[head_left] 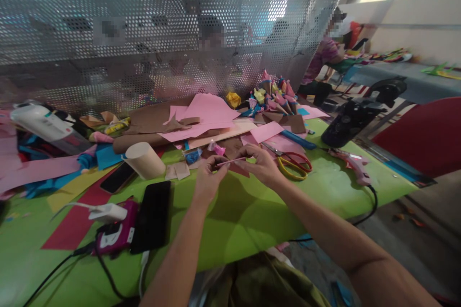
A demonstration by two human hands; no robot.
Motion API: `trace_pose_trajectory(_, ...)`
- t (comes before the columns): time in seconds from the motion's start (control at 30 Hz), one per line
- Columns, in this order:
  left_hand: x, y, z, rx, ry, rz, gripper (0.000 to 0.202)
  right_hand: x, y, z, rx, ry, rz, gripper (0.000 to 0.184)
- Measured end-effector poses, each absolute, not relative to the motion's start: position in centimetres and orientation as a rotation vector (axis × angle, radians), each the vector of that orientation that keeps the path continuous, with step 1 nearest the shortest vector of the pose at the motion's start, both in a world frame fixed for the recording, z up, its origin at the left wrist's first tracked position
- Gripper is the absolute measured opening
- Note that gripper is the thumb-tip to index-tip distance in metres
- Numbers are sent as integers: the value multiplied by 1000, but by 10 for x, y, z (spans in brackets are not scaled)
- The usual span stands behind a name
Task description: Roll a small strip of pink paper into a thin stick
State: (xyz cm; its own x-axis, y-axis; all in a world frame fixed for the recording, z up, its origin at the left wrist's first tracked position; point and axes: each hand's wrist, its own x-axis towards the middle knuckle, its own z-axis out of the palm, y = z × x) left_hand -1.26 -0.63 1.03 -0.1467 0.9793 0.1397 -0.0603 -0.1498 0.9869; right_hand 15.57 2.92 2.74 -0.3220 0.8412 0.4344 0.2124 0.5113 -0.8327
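Note:
Between both hands, over the green table [237,230], a small pink piece of paper [233,160] is held nearly edge-on. My left hand [210,175] pinches its left end, and my right hand [262,167] pinches the right end. Just beyond the fingers lie a small shiny pink piece [216,147] and a crumpled blue piece [192,156]. Scissors with red and yellow handles [293,167] rest right of my right hand. A brown paper patch under the fingers is partly hidden.
Pink paper sheets [205,110] and finished-looking paper cones [277,96] fill the back. A glue gun [355,165] and black bottle [349,122] stand right. Left are a cardboard tube [145,159], a black phone [151,216] and a power strip [118,232]. A person [320,62] sits beyond.

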Motion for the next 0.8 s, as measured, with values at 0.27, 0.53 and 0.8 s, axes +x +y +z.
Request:
trace_pose_trajectory(0.27, -13, -6, 9, 1202, 1185, 1451, 16, 155, 29, 27, -880, -1804, 860, 9)
trace_pose_trajectory(0.53, -13, -6, 11, 1194, 1209, 1470, 17, 156, 29, 26, -897, -1791, 866, 9)
trace_pose_trajectory(0.8, -15, -6, 10, 1182, 1201, 1461, 20, 156, 30, 24, -885, -1797, 847, 10)
